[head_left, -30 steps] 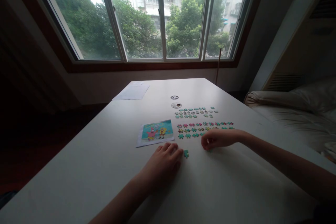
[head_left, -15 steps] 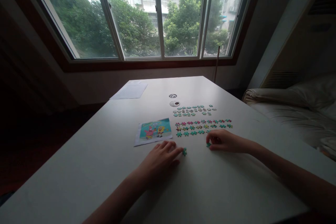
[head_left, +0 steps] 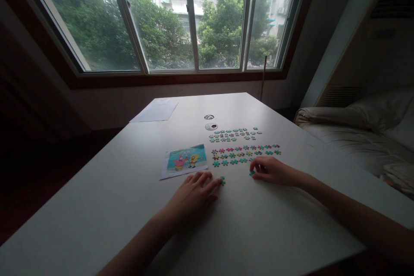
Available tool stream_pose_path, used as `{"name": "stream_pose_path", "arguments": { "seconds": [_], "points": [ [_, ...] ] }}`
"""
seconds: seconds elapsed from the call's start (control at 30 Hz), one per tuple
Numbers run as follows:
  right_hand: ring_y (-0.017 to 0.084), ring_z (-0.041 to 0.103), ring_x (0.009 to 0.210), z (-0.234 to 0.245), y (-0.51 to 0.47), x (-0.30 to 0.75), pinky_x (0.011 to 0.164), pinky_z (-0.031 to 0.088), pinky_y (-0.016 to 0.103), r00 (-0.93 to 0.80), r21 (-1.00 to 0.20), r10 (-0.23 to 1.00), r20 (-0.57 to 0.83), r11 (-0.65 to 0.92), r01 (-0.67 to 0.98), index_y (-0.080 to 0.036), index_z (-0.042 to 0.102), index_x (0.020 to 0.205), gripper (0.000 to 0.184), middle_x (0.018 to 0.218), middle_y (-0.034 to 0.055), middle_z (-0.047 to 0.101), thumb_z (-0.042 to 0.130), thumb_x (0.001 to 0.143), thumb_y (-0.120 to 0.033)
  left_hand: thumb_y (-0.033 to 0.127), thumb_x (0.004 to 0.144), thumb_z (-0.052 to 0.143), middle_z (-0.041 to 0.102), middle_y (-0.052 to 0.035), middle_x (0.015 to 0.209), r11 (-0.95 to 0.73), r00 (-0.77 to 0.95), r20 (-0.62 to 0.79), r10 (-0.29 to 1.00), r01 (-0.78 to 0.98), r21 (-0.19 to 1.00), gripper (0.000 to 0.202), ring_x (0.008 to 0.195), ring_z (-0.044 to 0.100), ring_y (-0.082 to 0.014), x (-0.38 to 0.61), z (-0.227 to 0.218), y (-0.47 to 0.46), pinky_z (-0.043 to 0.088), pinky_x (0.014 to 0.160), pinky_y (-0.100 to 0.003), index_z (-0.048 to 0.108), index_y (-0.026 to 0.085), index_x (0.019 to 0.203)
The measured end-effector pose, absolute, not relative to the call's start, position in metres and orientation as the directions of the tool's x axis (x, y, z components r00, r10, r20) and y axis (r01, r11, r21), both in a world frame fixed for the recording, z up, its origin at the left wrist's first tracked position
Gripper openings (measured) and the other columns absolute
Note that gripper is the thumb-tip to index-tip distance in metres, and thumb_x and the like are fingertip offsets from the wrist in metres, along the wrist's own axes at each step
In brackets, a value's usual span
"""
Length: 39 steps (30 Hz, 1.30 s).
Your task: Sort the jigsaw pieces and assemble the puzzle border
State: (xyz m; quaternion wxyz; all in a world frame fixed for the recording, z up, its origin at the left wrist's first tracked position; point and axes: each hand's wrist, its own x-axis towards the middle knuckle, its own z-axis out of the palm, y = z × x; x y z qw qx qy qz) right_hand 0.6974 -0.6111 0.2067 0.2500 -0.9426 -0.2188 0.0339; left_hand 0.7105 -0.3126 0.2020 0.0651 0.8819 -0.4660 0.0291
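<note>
My left hand (head_left: 194,196) lies flat on the white table (head_left: 129,207), fingers stretched out, fingertips touching a small teal puzzle piece (head_left: 222,180). My right hand (head_left: 271,170) rests curled on the table to the right, pinching another teal puzzle piece (head_left: 251,173) at its fingertips. Just beyond both hands lie rows of loose puzzle pieces (head_left: 246,153) in teal, pink and yellow. A cartoon reference picture (head_left: 184,160) lies flat to the left of those rows.
A second group of paler pieces (head_left: 233,134) sits farther back, near two round cable holes (head_left: 211,126). A sheet of paper (head_left: 154,110) lies at the far left. A white cushioned seat (head_left: 355,138) stands right of the table; windows behind.
My right hand has drawn a teal piece out of the rows toward the near side. My left hand stays by its piece. The camera has tilted slightly.
</note>
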Motion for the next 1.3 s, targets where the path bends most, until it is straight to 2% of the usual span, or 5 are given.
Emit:
{"name": "stream_pose_path", "arguments": {
  "seconds": [0.8, 0.9, 1.03, 1.13, 1.3],
  "points": [
    [0.011, 0.051, 0.061, 0.214, -0.623, 0.71, 0.055, 0.038, 0.02, 0.916, -0.54, 0.397, 0.066, -0.757, 0.367, -0.017, 0.061, 0.091, 0.025, 0.071, 0.0016, 0.059, 0.052, 0.08, -0.038, 0.031, 0.088, 0.041, 0.046, -0.0089, 0.121, -0.567, 0.571, 0.07, -0.818, -0.821, 0.069, 0.045, 0.109, 0.041, -0.0266, 0.71, 0.204, -0.313, 0.036, 0.09, -0.042, 0.032, 0.024, 0.132],
    [0.012, 0.053, 0.062, 0.216, -0.653, 0.738, 0.057, 0.039, 0.021, 0.941, -0.464, 0.307, 0.145, -0.819, 0.338, -0.017, 0.064, 0.088, 0.026, 0.073, 0.0025, 0.061, 0.05, 0.08, -0.038, 0.031, 0.088, 0.042, 0.046, -0.0102, 0.121, -0.576, 0.578, 0.052, -0.814, -0.816, 0.057, 0.045, 0.109, 0.041, -0.0273, 0.711, 0.206, -0.314, 0.036, 0.091, -0.043, 0.035, 0.02, 0.13],
    [0.013, 0.056, 0.067, 0.21, -0.7, 0.782, 0.065, 0.041, 0.023, 0.969, -0.269, 0.135, 0.205, -0.945, 0.188, -0.019, 0.066, 0.093, 0.022, 0.081, 0.0035, 0.063, 0.051, 0.079, -0.028, 0.032, 0.088, 0.041, 0.046, -0.0105, 0.122, -0.588, 0.589, 0.033, -0.807, -0.808, 0.042, 0.044, 0.111, 0.041, -0.0278, 0.712, 0.209, -0.315, 0.036, 0.092, -0.043, 0.036, 0.018, 0.129],
    [0.014, 0.057, 0.071, 0.201, -0.718, 0.806, 0.071, 0.043, 0.025, 0.972, -0.235, 0.102, 0.214, -0.96, 0.152, -0.017, 0.066, 0.099, 0.026, 0.092, 0.0071, 0.061, 0.053, 0.077, -0.019, 0.032, 0.087, 0.042, 0.046, -0.0099, 0.123, -0.594, 0.595, 0.024, -0.804, -0.804, 0.045, 0.044, 0.111, 0.04, -0.0276, 0.712, 0.212, -0.315, 0.035, 0.092, -0.043, 0.036, 0.019, 0.129],
    [0.015, 0.057, 0.08, 0.194, -0.716, 0.827, 0.077, 0.042, 0.025, 0.973, -0.236, 0.113, 0.202, -0.958, 0.161, -0.018, 0.064, 0.104, 0.028, 0.105, 0.0082, 0.058, 0.052, 0.079, -0.02, 0.033, 0.088, 0.041, 0.047, -0.0096, 0.122, -0.595, 0.598, 0.024, -0.801, -0.801, 0.067, 0.044, 0.11, 0.041, -0.0273, 0.714, 0.213, -0.315, 0.036, 0.092, -0.044, 0.036, 0.019, 0.129]
  ]
}}
